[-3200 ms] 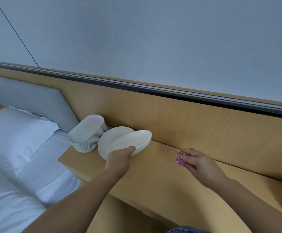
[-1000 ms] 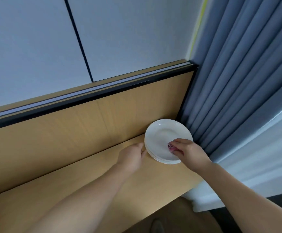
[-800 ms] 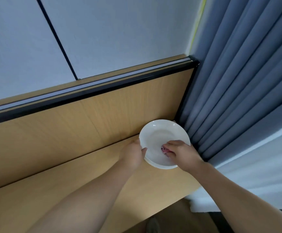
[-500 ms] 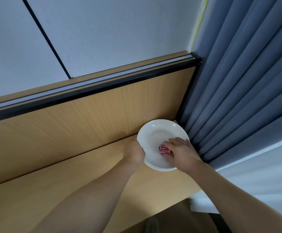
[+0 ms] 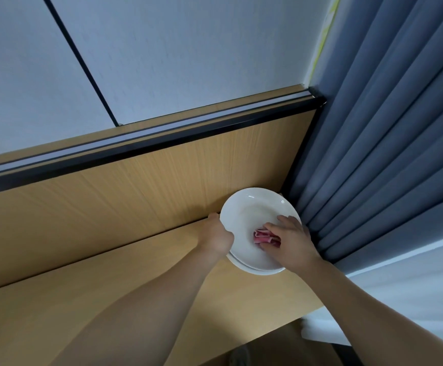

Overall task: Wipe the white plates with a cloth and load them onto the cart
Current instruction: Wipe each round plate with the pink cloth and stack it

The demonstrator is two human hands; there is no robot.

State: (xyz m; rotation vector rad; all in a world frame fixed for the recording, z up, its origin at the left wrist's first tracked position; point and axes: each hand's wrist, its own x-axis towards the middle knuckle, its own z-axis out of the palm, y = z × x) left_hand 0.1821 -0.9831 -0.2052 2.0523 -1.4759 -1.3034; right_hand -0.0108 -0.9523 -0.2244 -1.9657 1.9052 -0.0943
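A round white plate is tilted up off a short stack of white plates at the right end of a wooden shelf. My left hand grips the top plate's left rim. My right hand holds a small pink cloth and presses it onto the plate's inner surface. No cart is in view.
A wooden back panel with a black rail runs behind the shelf. Blue curtains hang close to the plates on the right, with a white sheer curtain below them. The floor shows under the shelf's front edge.
My left hand moved from an oval dish at the shelf's left end to the round plates by the curtain. It lifted the top plate, and my right hand brought the cloth onto it.
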